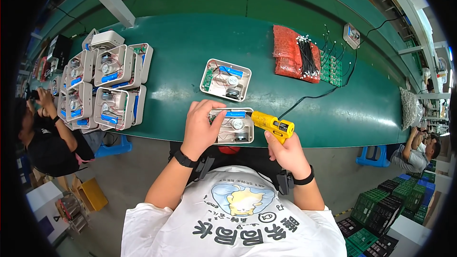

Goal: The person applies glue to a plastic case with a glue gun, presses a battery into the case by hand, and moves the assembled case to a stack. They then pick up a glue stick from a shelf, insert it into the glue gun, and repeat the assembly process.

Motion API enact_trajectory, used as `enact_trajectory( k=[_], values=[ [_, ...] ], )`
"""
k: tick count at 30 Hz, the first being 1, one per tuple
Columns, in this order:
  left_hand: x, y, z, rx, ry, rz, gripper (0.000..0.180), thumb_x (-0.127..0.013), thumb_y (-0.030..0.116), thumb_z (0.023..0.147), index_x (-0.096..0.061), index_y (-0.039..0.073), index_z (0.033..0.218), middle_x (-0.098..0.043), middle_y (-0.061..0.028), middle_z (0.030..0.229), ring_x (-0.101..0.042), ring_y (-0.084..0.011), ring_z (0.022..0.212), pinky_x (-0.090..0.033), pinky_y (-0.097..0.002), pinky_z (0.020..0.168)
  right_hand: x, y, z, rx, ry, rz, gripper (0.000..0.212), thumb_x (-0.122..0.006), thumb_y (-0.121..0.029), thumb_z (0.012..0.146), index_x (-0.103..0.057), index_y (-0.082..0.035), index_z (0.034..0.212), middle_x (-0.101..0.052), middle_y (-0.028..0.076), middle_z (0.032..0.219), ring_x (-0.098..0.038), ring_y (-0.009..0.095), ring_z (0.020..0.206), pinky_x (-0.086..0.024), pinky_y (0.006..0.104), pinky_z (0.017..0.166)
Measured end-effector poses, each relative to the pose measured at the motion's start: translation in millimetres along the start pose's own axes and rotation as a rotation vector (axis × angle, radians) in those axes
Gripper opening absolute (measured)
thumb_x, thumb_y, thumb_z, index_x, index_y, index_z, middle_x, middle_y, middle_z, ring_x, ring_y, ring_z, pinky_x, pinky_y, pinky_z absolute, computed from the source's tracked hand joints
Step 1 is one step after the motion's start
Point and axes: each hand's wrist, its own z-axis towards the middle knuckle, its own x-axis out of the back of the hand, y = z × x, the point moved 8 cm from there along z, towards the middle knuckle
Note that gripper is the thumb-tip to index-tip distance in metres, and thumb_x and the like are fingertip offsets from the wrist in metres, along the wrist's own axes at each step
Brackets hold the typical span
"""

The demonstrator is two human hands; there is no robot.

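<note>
On the near edge of the green table lies an open white plastic housing [222, 138]. It holds a blue battery [235, 114], a round silver part, a speaker and thin wires. My left hand [202, 124] grips its left end, thumb over the rim by the battery. In my right hand [288, 152] is a yellow hot glue gun [271, 123], its dark tip at the housing's upper right corner beside the battery. Just beyond lies a second open housing [216, 94] with similar parts and a green circuit board [208, 80]; neither hand touches it.
Stacked open housings [114, 74] fill the table's left side. At the right lie red bubble-wrap [287, 54], black cables [308, 57], green circuit boards [332, 69] and a trailing black cord [309, 97]. A small housing [352, 35] stands farther back. People sit at both sides.
</note>
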Motion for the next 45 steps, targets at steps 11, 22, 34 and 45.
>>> enact_trajectory(
  k=[11,22,34,45],
  values=[
    [-1,-5,1,-0.01,0.008,-0.045,0.018,-0.081,0.011,0.096,-0.079,0.007,0.114,-0.077,-0.0091,0.111,-0.066,-0.0324,0.106,-0.053,-0.0425,0.096,-4,18,-5,-0.05,-0.001,0.148,0.03,-0.067,-0.018,0.112,-0.068,0.002,0.134,-0.068,0.002,0.076,-0.059,0.008,0.053,-0.049,0.0243,0.049],
    [5,-2,-3,-0.064,-0.086,-0.017,0.031,-0.072,0.008,0.097,-0.074,0.008,0.127,-0.072,-0.0092,0.125,-0.063,-0.034,0.117,-0.05,-0.0464,0.103,-8,-8,-18,-0.06,0.073,0.034,0.029,-0.067,-0.018,0.112,-0.069,0.002,0.132,-0.07,0.003,0.076,-0.059,0.008,0.053,-0.05,0.0247,0.048],
    [3,-4,-6,-0.046,-0.156,-0.02,0.042,-0.067,0.003,0.091,-0.069,0.009,0.133,-0.068,-0.0095,0.132,-0.059,-0.035,0.125,-0.046,-0.047,0.108,-53,-15,7,-0.09,-0.123,0.022,0.03,-0.066,-0.021,0.113,-0.069,0.003,0.131,-0.068,0.002,0.077,-0.061,0.008,0.056,-0.051,0.0253,0.049],
    [3,0,-8,-0.103,-0.104,0.037,0.04,-0.064,0.004,0.089,-0.068,0.009,0.128,-0.068,-0.0095,0.129,-0.06,-0.0346,0.121,-0.047,-0.0477,0.103,-45,-20,2,-0.071,-0.093,-0.04,0.029,-0.065,-0.021,0.113,-0.07,0.003,0.127,-0.066,0.0,0.076,-0.059,0.007,0.055,-0.052,0.025,0.049]
  ],
)
